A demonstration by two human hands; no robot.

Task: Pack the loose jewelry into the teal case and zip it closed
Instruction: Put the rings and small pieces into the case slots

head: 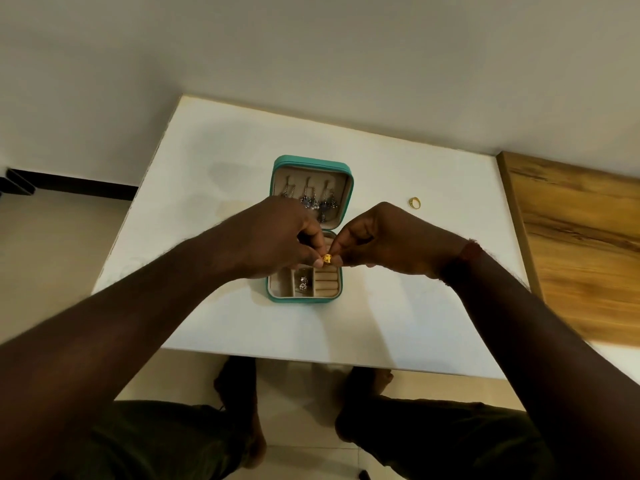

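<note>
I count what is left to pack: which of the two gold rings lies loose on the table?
The loose ring right of the teal case, touched by nothing. The held ring is pinched between left hand and right hand above it.

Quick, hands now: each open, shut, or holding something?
Left hand: fingers pinch the small gold metal ring.
Right hand: fingers pinch the same ring.
</note>
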